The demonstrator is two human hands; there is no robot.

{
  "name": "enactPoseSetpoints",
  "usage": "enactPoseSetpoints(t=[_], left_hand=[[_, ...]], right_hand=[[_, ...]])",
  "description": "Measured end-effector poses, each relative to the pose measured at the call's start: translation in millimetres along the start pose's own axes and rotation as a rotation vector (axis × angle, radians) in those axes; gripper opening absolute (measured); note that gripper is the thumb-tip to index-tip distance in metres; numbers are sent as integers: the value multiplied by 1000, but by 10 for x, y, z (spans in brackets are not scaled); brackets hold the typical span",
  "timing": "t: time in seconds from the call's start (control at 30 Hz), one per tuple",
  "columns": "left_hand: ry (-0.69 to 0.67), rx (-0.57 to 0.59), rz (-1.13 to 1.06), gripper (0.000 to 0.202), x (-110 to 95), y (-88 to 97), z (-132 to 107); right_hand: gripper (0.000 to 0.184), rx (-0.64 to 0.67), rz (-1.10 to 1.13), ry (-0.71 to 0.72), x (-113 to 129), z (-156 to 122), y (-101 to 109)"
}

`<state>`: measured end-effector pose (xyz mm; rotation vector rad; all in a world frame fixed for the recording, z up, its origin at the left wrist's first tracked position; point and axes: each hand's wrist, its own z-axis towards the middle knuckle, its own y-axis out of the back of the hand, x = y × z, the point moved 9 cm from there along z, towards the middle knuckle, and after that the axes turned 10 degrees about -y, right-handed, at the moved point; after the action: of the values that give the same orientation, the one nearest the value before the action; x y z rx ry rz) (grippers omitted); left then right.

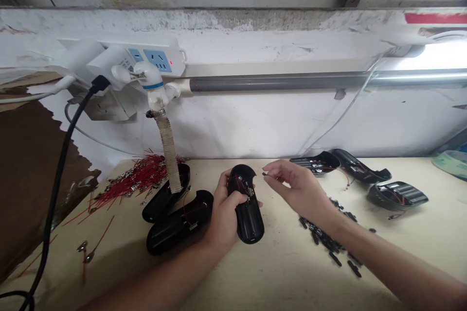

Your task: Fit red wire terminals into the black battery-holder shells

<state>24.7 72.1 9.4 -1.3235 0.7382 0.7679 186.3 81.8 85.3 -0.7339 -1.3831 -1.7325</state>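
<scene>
My left hand grips a black plastic housing with a rounded lower end and a curved notch at its upper right. Its thumb presses near the middle, where red wires and small metal parts show inside. To the right, my right hand pinches a small black piece between thumb and fingertips, slightly apart from the housing. Below my right forearm lies a scattered pile of small black plastic pieces. Two similar housings rest left of my left hand, one partly behind the hose.
A ribbed hose hangs from a white valve over the left side. Red wires with metal ends are heaped at the back left. More black housings lie at the right. A black cable runs down from the power strip.
</scene>
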Motion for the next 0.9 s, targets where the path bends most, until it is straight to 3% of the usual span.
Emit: enactPoseSetpoints(t=[0.1, 0.2, 0.53, 0.9], left_hand=[[-57, -52, 32, 50, -37, 51, 6], [-103, -60, 72, 43, -73, 61, 8], [-167, -86, 303, 35, -130, 112, 39], [-251, -54, 392, 40, -172, 104, 57]], right_hand=[[30, -7, 156, -92, -164, -108, -223], [25, 0, 244, -56, -140, -220, -315], [16, -65, 225, -4, -159, -313, -277], [18, -6, 152, 45, -130, -309, -309]])
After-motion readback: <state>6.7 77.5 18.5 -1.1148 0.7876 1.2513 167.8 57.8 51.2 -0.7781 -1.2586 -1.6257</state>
